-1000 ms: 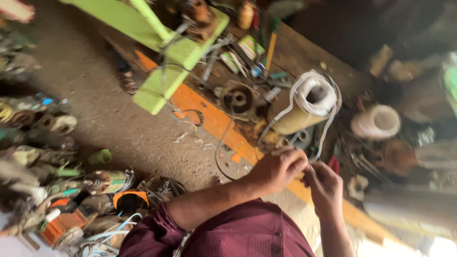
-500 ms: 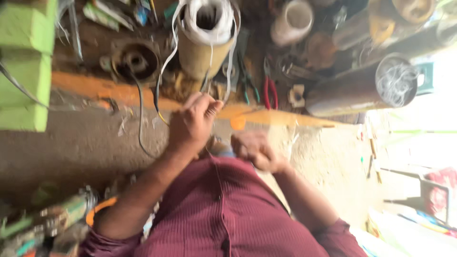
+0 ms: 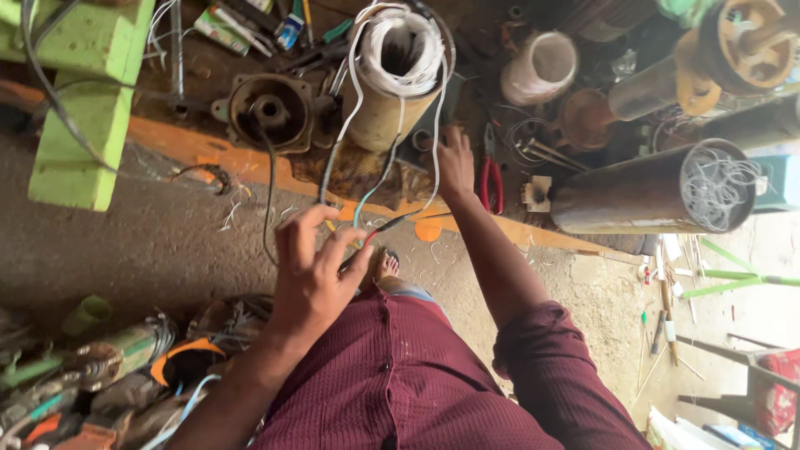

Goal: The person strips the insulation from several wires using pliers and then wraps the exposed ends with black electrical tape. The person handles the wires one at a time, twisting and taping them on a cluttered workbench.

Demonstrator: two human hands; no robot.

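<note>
Left hand (image 3: pixel 315 271) pinches thin insulated wire leads (image 3: pixel 367 196) trailing from tan cylindrical motor stator (image 3: pixel 392 83) on worktop. Right hand (image 3: pixel 454 162), fingers spread, rests beside stator, near red-handled pliers (image 3: pixel 492 179).

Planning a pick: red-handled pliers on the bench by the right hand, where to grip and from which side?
Take the red-handled pliers by the two red handles, coming from the bench's near orange edge. The handles point toward that edge and lie bare; the metal jaws point into the clutter beside the right hand. The left hand holds wire leads, so the right is nearer.
</note>
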